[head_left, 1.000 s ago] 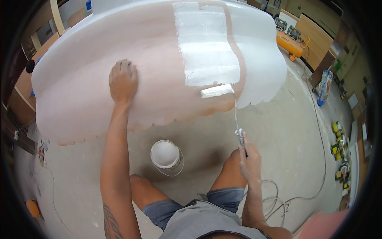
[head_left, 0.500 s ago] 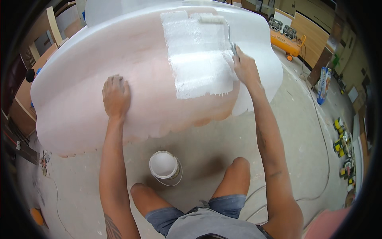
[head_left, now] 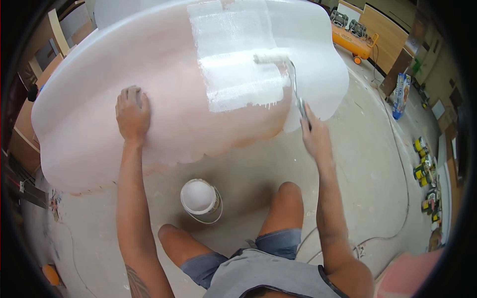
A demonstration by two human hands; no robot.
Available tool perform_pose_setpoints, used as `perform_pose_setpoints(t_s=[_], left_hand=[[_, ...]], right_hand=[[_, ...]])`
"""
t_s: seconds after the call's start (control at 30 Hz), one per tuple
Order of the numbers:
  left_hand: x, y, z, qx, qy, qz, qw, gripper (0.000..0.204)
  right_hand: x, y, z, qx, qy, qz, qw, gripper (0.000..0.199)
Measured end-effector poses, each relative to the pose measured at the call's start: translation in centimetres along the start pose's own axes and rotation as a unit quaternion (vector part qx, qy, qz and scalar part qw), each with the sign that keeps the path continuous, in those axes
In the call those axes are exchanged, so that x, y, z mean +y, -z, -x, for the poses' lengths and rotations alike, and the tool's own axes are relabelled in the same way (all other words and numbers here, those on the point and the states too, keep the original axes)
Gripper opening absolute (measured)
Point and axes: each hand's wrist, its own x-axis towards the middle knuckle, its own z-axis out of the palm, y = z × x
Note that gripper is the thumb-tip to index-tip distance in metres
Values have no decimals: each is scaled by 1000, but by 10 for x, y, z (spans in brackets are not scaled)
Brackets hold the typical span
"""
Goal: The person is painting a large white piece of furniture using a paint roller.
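A large curved pinkish-white panel (head_left: 164, 74) with a scalloped lower edge lies in front of me. A glossy white painted band (head_left: 233, 59) runs down its middle. My right hand (head_left: 313, 134) grips the metal handle of a paint roller (head_left: 271, 58), whose white sleeve rests on the painted band. My left hand (head_left: 131, 114) lies flat on the bare pink surface to the left, fingers spread a little. A small bucket of white paint (head_left: 199, 197) stands on the concrete floor between the panel edge and my knees.
An orange air compressor (head_left: 352, 40) sits at the back right. A blue-and-white bag (head_left: 400, 97) leans near wooden boards. Several small cans (head_left: 425, 171) line the right side. A thin cord (head_left: 397, 164) trails across the floor. Wooden frames (head_left: 47, 59) stand at left.
My right hand swept the roller from the panel's lower edge up to its top, and has now drawn it back down to mid-band. The left hand stayed planted.
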Motion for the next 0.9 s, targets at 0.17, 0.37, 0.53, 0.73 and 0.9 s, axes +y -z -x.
perform_pose_setpoints(t_s=[0.17, 0.37, 0.53, 0.73, 0.9], left_hand=[[5, -6, -1, 1, 12, -17, 1000, 25], [5, -10, -1, 8, -2, -8, 1000, 26], [8, -3, 3, -3, 10, -13, 1000, 26], [9, -6, 3, -1, 2, -13, 1000, 27], [2, -5, 4, 0, 16, -21, 1000, 27]], right_hand=[[23, -23, 127, -16, -126, -26, 992, 52], [104, -93, 212, -37, -100, 29, 994, 54], [91, -88, 231, -64, -121, 25, 990, 55], [68, -93, 132, 67, -40, -56, 995, 51], [12, -59, 73, -12, -124, -122, 985, 39]])
